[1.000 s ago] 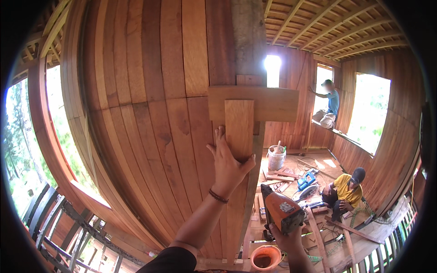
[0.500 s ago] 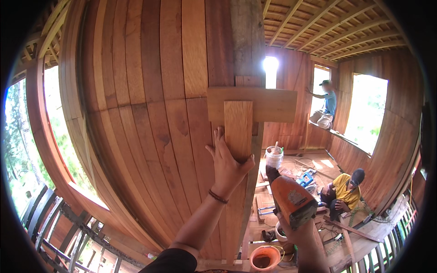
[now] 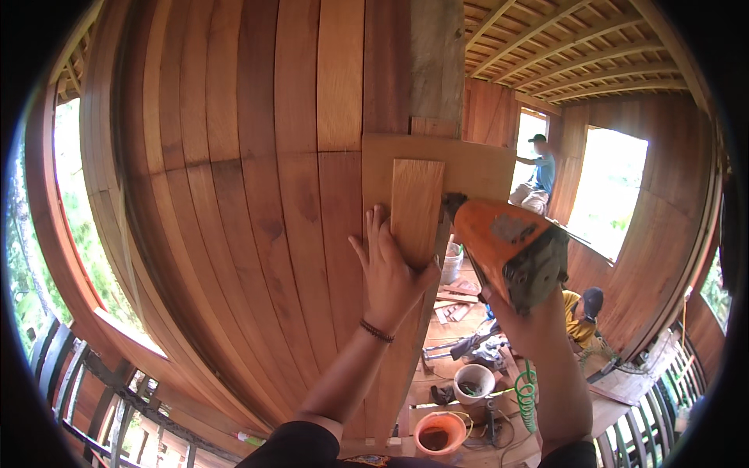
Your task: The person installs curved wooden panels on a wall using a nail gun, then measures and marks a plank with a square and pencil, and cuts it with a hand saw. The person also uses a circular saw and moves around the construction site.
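Note:
My left hand [image 3: 390, 269] presses flat, fingers spread, against a short vertical wooden plank [image 3: 416, 207] held on the wood-clad wall. Behind the plank lies a wider horizontal board [image 3: 476, 165]. My right hand [image 3: 521, 321] grips an orange nail gun [image 3: 507, 248]. Its nose touches the plank's right edge near the top. A green coiled air hose [image 3: 525, 394] hangs below my right forearm.
Vertical reddish wall boards [image 3: 257, 203] curve away to the left. Below are an orange bucket [image 3: 438, 433], a white bucket [image 3: 473, 382] and scattered wood offcuts. One person in yellow [image 3: 579, 316] crouches on the floor; another in blue [image 3: 538, 175] sits at a window opening.
My right hand has raised the nail gun from low near the floor up to the plank's right edge. My left hand has stayed pressed on the plank.

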`<state>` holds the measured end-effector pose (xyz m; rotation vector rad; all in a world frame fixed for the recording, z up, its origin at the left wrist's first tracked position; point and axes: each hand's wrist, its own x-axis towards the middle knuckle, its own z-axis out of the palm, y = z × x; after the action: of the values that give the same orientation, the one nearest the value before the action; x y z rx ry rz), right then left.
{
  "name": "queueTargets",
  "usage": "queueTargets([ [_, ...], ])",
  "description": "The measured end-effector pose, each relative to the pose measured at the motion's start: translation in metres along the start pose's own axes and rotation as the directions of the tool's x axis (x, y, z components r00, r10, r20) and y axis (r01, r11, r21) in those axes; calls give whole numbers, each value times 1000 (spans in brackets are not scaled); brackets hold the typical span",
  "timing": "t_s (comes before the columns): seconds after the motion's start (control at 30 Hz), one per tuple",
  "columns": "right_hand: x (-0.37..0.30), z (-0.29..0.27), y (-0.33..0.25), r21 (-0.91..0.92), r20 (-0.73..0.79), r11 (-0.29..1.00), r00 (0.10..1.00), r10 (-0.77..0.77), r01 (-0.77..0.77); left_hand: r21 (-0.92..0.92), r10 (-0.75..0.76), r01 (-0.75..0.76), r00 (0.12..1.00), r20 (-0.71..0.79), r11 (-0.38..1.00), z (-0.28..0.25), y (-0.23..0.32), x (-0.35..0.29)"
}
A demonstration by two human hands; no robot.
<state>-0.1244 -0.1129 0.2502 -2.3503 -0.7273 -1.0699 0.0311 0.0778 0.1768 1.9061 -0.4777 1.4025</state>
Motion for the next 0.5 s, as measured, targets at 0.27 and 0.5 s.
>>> queueTargets([
  [0.27, 23, 3, -6, -57, -36, 998, 999, 2, -4, -62, 23, -24, 1000, -14, 998, 8, -1, 4],
  [0.5, 22, 6, -2, -247, -64, 965, 993, -101, 82, -64, 57, -59, 998, -41, 996, 8, -6, 1],
])
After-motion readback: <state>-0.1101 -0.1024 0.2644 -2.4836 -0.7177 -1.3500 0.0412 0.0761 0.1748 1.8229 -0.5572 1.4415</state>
